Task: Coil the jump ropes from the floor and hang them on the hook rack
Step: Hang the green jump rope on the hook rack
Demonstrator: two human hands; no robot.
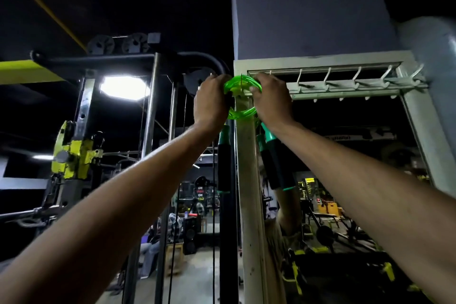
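Note:
A bright green jump rope (240,84) is wound into a coil and held up at the left end of the white hook rack (345,86). My left hand (211,103) grips the coil's left side and my right hand (271,99) grips its right side. The top of the coil lies against the rack's leftmost hook. Its black handles with teal ends hang down below: one (224,160) under my left wrist, the other (277,163) under my right wrist. The other hooks along the rack carry nothing.
The rack is fixed to the top of a pale mirror frame (249,180). A dark cable machine (153,111) with yellow parts stands to the left. A grey pillar (308,7) rises above. The mirror shows gym benches and equipment.

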